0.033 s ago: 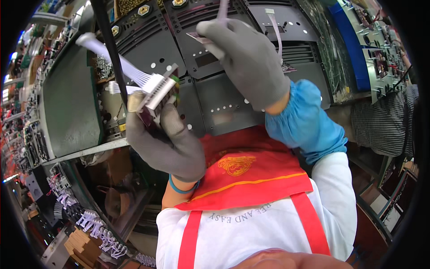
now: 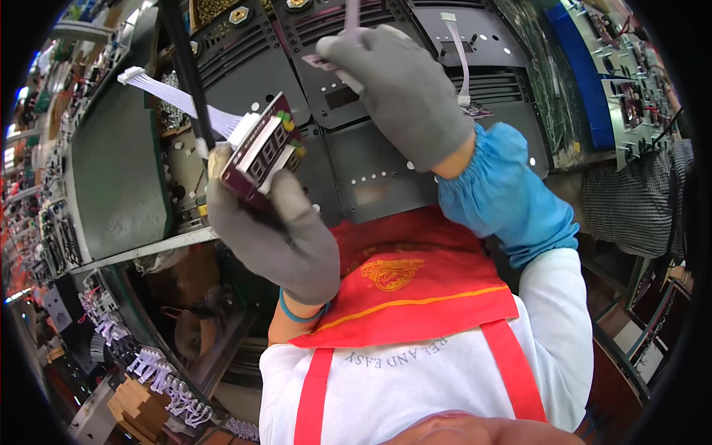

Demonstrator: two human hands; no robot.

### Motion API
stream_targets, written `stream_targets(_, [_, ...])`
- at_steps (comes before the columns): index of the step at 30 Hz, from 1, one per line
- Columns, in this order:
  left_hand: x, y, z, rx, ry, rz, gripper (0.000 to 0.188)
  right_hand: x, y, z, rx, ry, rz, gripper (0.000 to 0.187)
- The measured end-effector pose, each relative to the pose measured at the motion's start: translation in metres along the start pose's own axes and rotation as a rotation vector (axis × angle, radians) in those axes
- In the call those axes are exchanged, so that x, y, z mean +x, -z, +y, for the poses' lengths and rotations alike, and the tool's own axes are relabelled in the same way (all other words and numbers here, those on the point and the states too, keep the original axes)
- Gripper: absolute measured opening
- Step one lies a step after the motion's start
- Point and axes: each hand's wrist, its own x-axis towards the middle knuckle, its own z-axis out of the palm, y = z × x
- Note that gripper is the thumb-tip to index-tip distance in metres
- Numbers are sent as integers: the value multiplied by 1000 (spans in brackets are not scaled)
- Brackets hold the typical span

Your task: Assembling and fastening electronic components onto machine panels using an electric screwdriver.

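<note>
Plainly, left hand point(image 2: 274, 237) pinching display board point(image 2: 265, 151), right hand point(image 2: 408, 100) (fingers curled) gripping circuit board point(image 2: 319, 62)

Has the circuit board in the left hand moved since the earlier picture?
Yes: the board has turned against the dark panels, its display now facing the camera.

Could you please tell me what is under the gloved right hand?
Under the right hand lie dark panels, and part of a small circuit board shows past its left edge. The board's remainder and the panel surface directly beneath are hidden.
</note>
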Motion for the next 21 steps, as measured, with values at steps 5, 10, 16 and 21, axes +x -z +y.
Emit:
stream_targets(5, [2,14,-13,-91,-14,-357,40,-12,-2,-6,-126,70,-207,41])
stream_targets(10, [-11,21,-15,-222,166,-278,41,-39,82,-36,160,-189,-257,42])
stream_targets(16, [-12,7,-13,-342,38,-326,39,-44,51,-39,601,-78,-176,45])
stream_targets(21, [-16,-2,-12,-243,11,-252,31,-53,46,-41,744,-172,-2,31])
